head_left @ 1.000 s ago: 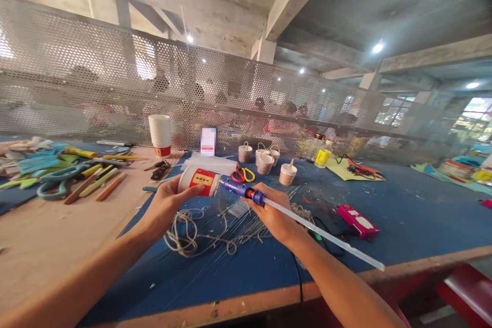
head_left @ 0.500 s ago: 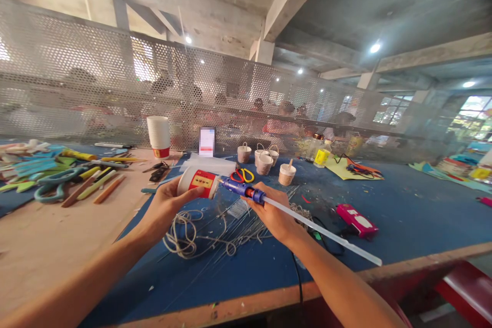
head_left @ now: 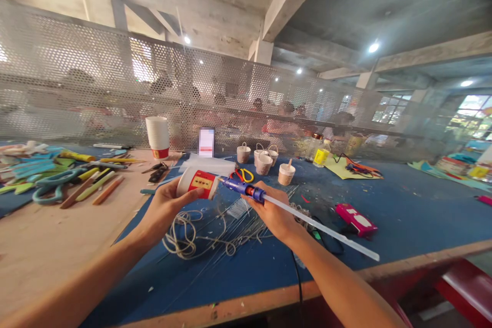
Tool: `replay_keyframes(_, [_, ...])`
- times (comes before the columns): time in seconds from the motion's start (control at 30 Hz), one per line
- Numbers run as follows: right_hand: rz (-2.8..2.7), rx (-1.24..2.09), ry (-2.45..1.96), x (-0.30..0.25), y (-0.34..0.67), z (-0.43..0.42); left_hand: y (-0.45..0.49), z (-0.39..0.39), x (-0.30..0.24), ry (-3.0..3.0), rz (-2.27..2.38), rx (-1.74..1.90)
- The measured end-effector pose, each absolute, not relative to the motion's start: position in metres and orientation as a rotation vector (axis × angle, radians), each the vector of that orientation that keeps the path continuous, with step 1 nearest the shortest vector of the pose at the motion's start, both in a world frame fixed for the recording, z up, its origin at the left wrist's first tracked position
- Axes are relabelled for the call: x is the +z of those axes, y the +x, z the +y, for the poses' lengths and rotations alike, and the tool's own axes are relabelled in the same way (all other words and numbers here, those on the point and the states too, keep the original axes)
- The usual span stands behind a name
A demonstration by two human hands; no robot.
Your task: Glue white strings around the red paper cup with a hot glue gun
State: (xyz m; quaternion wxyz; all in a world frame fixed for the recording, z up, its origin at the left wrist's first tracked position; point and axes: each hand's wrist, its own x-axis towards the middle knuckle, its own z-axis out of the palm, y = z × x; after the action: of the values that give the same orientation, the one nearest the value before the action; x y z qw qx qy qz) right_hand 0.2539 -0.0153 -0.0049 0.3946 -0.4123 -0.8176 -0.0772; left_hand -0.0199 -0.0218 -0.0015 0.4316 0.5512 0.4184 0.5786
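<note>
My left hand (head_left: 169,205) is closed round a white and red paper cup (head_left: 200,183), which lies on its side in the air. My right hand (head_left: 271,210) grips a blue hot glue gun (head_left: 240,187), its nozzle at the cup's right end; whether the tip touches the cup I cannot tell. A long translucent glue stick (head_left: 326,229) runs out of the gun's back toward the lower right. Under my hands lie a loose coil of cord (head_left: 182,236) and several thin wires (head_left: 246,230) on the blue table top (head_left: 184,287).
Red and yellow scissors (head_left: 245,174), several small pots (head_left: 263,164), a phone (head_left: 206,142) and a stack of paper cups (head_left: 157,136) stand or lie behind. To the right is a magenta device (head_left: 356,219). Pliers (head_left: 57,184) lie left. A perforated metal screen (head_left: 230,87) borders the back.
Almost nothing differs. The view has shifted very slightly, and both hands keep the same hold on the paper cup and the hot glue gun.
</note>
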Motion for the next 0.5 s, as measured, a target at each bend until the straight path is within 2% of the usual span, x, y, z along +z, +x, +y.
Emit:
replay_keyframes(0.33, [-2.06,-0.167,-1.066,-0.0078,0.256,-0.0128,-0.0171,-0.0267,0.0022,1.35,1.026,1.436])
replay_keyframes(0.43, [-1.977,-0.03,-1.091,-0.0087,0.2544,-0.0096,-0.0183,-0.0246,0.0004,1.335,0.992,1.463])
replay_keyframes(0.5, [-1.872,0.189,-1.113,-0.0086,0.2537,-0.0058,-0.0189,-0.0226,-0.0003,1.282,0.956,1.483])
